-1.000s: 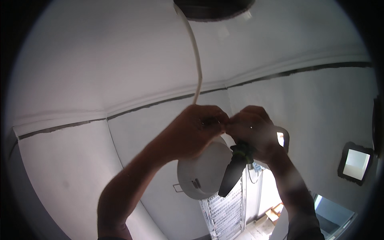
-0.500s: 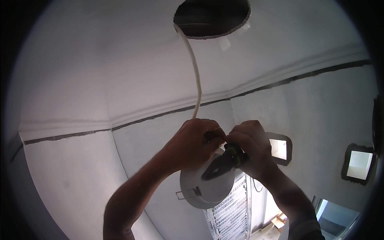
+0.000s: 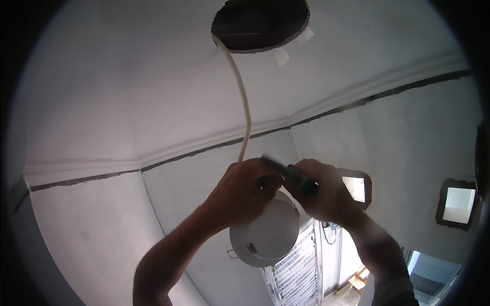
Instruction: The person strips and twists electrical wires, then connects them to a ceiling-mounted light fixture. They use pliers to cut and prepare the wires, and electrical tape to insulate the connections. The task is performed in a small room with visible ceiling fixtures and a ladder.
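My left hand (image 3: 245, 191) has its fingers curled at the lower end of a white cable (image 3: 244, 102), which hangs from the round ceiling hole (image 3: 260, 23); exactly what it pinches there is partly hidden. My right hand (image 3: 326, 196) is closed on a dark hand tool (image 3: 296, 176) with green markings, its blurred black tip raised to the upper left over the fingers of my left hand. Just below both hands is a round white light fitting (image 3: 265, 237) with a wire clip at its left side.
Walls with a dark strip (image 3: 87, 181) meet the ceiling. Two dark-edged square openings (image 3: 352, 188) (image 3: 458, 204) are on the right wall. Below are a panel with printed film (image 3: 291, 275), a bright doorway (image 3: 347, 255) and a window (image 3: 429, 270) at lower right.
The tool in my right hand has swung from pointing down over the fitting to pointing up-left. My hands and the ceiling hole sit lower in the picture than a second ago.
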`<state>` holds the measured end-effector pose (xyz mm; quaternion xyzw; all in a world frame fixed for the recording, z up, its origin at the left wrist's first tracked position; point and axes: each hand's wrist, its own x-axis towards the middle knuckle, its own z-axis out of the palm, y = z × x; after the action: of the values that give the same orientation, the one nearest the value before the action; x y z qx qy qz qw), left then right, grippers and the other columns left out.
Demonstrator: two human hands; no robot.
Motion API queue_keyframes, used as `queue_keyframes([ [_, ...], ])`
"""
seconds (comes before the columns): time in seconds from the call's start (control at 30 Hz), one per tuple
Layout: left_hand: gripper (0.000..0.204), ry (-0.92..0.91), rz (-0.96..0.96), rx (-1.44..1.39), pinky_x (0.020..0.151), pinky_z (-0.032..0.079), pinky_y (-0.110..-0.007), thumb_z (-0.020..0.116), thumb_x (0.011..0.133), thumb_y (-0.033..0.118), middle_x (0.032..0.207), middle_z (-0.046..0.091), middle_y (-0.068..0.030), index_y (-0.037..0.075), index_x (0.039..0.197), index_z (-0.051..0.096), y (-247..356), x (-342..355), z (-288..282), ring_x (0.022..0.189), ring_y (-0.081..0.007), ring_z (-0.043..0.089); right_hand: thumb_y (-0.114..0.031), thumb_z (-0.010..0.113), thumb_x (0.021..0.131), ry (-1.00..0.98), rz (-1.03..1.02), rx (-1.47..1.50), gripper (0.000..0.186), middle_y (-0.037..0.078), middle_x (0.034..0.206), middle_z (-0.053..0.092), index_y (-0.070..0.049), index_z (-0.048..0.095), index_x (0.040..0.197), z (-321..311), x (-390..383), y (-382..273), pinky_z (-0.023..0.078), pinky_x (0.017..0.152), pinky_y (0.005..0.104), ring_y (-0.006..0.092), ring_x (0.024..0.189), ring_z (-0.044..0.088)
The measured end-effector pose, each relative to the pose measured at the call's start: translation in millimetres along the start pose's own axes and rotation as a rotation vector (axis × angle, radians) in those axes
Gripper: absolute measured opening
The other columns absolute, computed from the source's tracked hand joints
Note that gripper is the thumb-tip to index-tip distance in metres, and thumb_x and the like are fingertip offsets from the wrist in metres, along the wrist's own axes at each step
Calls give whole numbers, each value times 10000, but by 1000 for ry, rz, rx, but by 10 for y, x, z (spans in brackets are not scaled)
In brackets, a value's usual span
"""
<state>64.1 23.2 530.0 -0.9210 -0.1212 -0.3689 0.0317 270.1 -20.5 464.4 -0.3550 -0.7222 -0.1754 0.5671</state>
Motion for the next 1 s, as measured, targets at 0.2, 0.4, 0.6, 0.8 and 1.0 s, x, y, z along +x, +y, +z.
queue_keyframes([
  [0.2,146,-11,70,8,785,552,-326,671,907,66,888,719,-57,69,1017,767,33,-2,9,818,-149,691,-222,742,952,-256,540,847,343,93,915,722,21,666,1182,-136,53,188,610,733,328,170,814,708],
  [0.4,162,2,18,-36,776,545,-301,641,928,57,903,729,-47,83,1016,775,-18,-14,-1,805,-115,674,-182,740,938,-69,559,665,220,114,824,719,23,713,1011,-220,-60,139,545,620,331,203,671,680],
  [0.6,176,-104,1,-166,813,548,-299,613,933,49,955,751,-59,47,1033,759,-8,49,-40,837,-114,684,-160,729,951,86,206,-70,190,43,838,648,-59,690,1107,-205,-436,442,502,647,260,135,734,642],
  [0.8,183,-165,11,-281,837,550,-324,618,924,62,946,754,-64,37,1049,750,64,130,-7,874,-134,697,-138,798,843,278,-469,-214,329,74,1074,644,-92,704,1155,-107,-198,321,551,765,384,245,947,656],
  [1.0,174,-169,-57,-267,829,551,-323,638,919,83,914,752,-63,34,1036,757,63,112,-56,875,-140,703,-213,821,770,210,-717,-370,357,50,1027,631,-99,703,1087,-176,-3,274,530,771,392,254,901,628],
])
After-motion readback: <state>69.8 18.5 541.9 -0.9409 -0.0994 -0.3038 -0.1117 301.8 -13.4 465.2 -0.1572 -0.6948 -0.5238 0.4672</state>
